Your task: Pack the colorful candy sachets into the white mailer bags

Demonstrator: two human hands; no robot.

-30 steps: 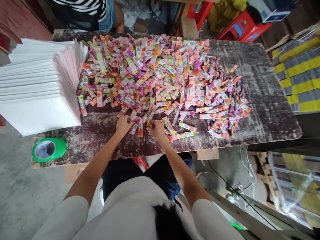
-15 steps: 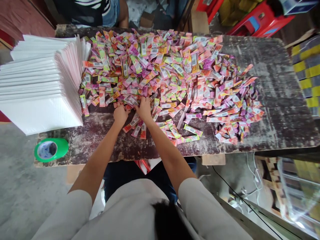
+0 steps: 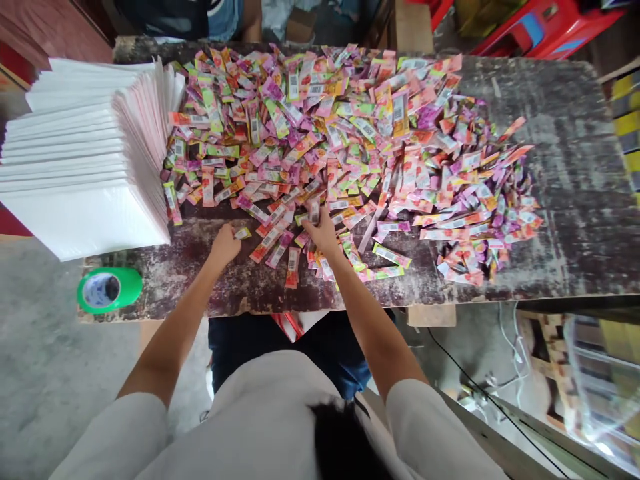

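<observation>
A: Hand status?

B: Left hand [image 3: 225, 244] curled on a small sachet [image 3: 243, 233] at the near table [image 3: 565, 200] edge. Right hand [image 3: 324, 235] pinches another sachet [image 3: 315, 212] at the pile's [image 3: 350, 140] front fringe.

A: Surroundings?

B: One stack of white envelopes [image 3: 80, 160] left, one green tape roll [image 3: 109, 290] at the corner. Loose sachets lie between the hands. Sachets too many to count.

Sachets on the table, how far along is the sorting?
Early on. Done: a few sachets lie pulled out near the table's front edge. In hand: the left hand touches one small sachet; the right hand grips another. Left: the big mixed pile, and the white envelope stack lies beside it.
</observation>
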